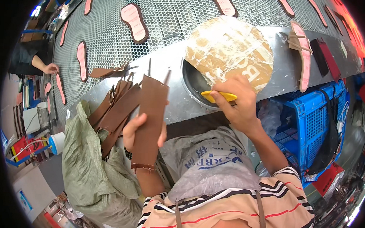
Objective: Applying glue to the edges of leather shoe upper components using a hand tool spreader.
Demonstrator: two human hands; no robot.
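My left hand (133, 130) is closed on a brown leather strap piece (150, 116), held upright with thin strips standing up from its top end. In my right hand (240, 103) is a yellow-handled tool (219, 96), perhaps a brush or scraper; its working end is hidden. It points over the opening of a round metal bowl (185, 82), dark inside. A round cardboard cover (230, 49), smeared with whitish residue, covers most of the bowl. More brown leather strap pieces (119, 107) lie bunched beside my left hand, over a green woven sack (86, 167).
Beyond the metal table edge, a mesh conveyor (166, 19) carries several pink insoles (134, 22). Right of the bowl lie a strapped insole (302, 54) and a dark red case (328, 59). A blue plastic crate (319, 116) stands below. Another person's hand (51, 68) is at far left.
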